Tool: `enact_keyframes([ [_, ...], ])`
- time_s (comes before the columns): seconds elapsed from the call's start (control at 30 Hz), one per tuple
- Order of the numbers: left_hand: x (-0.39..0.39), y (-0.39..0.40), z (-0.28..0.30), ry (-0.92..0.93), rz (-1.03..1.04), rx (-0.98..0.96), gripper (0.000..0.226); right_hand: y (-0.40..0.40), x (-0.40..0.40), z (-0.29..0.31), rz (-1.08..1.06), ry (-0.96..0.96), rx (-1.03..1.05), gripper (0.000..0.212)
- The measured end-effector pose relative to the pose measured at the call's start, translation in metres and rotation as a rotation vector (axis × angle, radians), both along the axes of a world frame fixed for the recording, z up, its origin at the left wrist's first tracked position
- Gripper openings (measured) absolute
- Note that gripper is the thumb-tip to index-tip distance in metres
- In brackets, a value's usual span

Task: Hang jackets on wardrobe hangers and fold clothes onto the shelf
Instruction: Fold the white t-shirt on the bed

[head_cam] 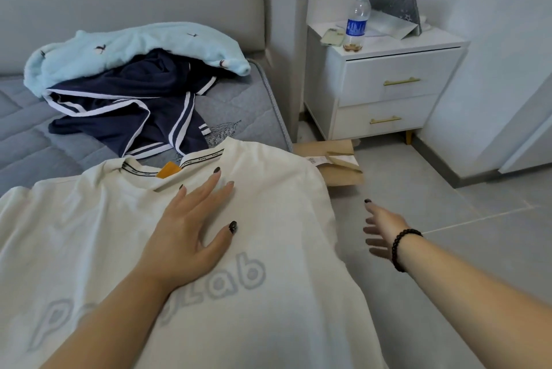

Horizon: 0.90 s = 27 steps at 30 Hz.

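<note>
Shirt (268, 219) lay flat, collar away; left hand (191, 228) pressed it, fingers spread, while right hand (385, 231), open and empty, hovered beside its right edge.

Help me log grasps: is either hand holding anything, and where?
Nothing is held. The left hand lies flat on the white T-shirt's chest; the right hand reaches open, beyond its edge.
</note>
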<state>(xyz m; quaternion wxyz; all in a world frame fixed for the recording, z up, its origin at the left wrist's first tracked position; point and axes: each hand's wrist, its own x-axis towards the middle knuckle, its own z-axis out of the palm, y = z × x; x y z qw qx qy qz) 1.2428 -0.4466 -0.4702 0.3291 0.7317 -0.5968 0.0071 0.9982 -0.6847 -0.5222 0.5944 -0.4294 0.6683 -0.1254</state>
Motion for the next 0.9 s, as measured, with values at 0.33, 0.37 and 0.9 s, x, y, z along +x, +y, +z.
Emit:
enact_keyframes([
  [0.33, -0.001, -0.004, 0.001, -0.177, 0.048, 0.238, 0.056, 0.056, 0.019, -0.036, -0.326, -0.737, 0.272, 0.040],
  [0.37, -0.003, -0.005, 0.002, -0.246, 0.071, 0.278, 0.056, 0.054, 0.012, -0.033, -0.477, -0.764, 0.212, 0.034],
  [0.9, -0.102, 0.028, 0.004, -0.200, 0.113, 0.412, 0.061, 0.068, -0.022, -0.007, -0.547, -0.984, 0.245, 0.017],
])
